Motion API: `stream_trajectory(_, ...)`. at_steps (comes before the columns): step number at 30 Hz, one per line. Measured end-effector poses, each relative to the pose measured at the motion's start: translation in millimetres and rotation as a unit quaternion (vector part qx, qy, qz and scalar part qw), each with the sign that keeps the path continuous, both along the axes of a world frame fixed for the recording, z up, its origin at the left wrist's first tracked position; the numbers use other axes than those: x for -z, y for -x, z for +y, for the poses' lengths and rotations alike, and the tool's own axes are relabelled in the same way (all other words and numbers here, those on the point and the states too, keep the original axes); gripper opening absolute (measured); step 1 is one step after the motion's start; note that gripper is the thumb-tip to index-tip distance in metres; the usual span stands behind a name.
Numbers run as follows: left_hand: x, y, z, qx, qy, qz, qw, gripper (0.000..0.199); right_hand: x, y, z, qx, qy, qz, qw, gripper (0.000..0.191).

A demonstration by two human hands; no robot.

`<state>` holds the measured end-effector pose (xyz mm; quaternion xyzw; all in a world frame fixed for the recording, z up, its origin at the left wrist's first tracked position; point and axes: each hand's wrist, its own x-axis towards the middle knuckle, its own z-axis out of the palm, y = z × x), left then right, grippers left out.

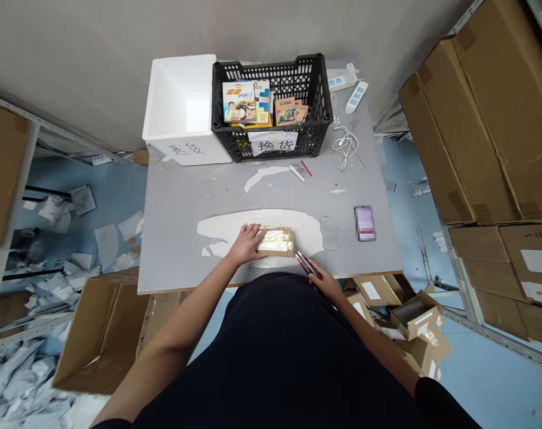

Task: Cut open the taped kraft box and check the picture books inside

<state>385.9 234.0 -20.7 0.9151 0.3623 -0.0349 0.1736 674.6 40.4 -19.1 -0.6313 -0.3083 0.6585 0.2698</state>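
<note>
A small cardboard box (pixel 277 241) wrapped in shiny tape lies near the table's front edge, on a white worn patch of the grey surface. My left hand (pixel 247 244) grips its left end, fingers on top and thumb along the near side. In my right hand (pixel 325 282) is a dark cutter-like tool (pixel 307 264) with red marks, its tip pointing up-left at the box's near right corner. Whether the tip touches the box cannot be made out.
A white foam box (pixel 188 152) and a black crate (pixel 232 140) holding booklets stand at the table's back. A phone-like object (pixel 365 223) lies right, below white cables (pixel 346 140). Cartons (pixel 485 119) fill the right shelf; open boxes (pixel 101 333) stand on the floor.
</note>
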Motion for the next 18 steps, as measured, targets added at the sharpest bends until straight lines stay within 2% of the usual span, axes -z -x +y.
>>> stream_trajectory(8, 3.1, 3, 1, -0.002, 0.006, -0.02, 1.0, 0.092, 4.5, 12, 11, 0.067, -0.01, 0.026, 0.997, 0.07)
stream_trajectory(14, 6.7, 0, 1, -0.04, -0.004, -0.023, 0.999, 0.091, 4.0, 23, 28, 0.127, -0.016, 0.05, 0.991, 0.072)
stream_trajectory(18, 4.8, -1, 1, -0.053, -0.004, -0.02, 0.998, 0.091, 3.1, 20, 31, 0.146, -0.017, 0.022, 0.989, 0.073)
